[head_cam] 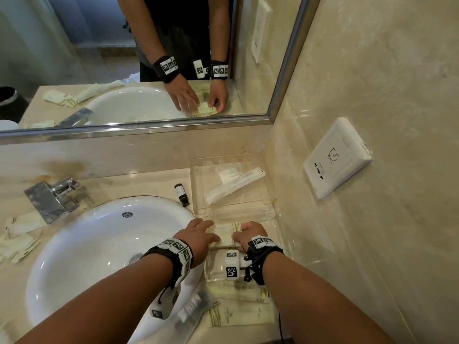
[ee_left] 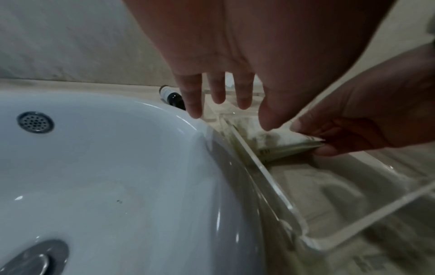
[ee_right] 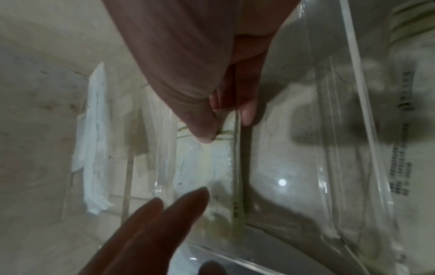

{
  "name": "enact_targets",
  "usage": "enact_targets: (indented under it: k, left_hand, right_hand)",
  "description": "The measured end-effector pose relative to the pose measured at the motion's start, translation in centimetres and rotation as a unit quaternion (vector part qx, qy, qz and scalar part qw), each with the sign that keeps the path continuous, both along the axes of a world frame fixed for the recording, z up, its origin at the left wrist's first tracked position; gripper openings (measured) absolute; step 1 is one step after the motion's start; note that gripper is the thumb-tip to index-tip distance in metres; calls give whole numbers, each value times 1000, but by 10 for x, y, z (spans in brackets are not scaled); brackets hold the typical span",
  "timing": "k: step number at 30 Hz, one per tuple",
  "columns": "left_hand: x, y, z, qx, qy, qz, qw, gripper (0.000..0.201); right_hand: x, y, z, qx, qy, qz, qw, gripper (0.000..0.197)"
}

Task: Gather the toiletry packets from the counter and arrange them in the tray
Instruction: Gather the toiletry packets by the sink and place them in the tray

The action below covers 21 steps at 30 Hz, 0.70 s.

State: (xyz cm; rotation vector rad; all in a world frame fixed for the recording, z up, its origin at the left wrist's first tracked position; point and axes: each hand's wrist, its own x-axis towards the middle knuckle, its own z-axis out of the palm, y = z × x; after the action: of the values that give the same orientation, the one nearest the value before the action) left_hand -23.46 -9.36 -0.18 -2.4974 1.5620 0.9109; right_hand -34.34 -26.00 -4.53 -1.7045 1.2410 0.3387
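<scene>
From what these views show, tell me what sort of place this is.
Most likely a hotel bathroom vanity: a white sink with a chrome faucet set in a marble counter, a wall mirror above, and wrapped toiletry packets going into a clear tray.

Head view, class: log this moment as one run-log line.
right hand: pinches packets in tray | left hand: flat on packets | more packets: counter, left of sink
</scene>
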Motion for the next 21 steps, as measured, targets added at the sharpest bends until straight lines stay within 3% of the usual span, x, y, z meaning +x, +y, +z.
enact_targets:
  k: [4,10,16,21]
  left_hand:
    - [-6,-5,3,31,5,-65,997,52]
    - [-18,-10,-1,69,-26,-98,992,55]
    - [-17,-12,2,79,-31,-94,992,59]
    - [-16,-12,0,75,-35,-92,992,57]
  right_hand:
    - [1,2,-8,-54,0,16,998,38]
    - [-2,3,-2,-119,14,79,990,42]
    - [-6,-1,1,-99,36,125,987,13]
    - [-6,7,-4,-92,0,120,989,3]
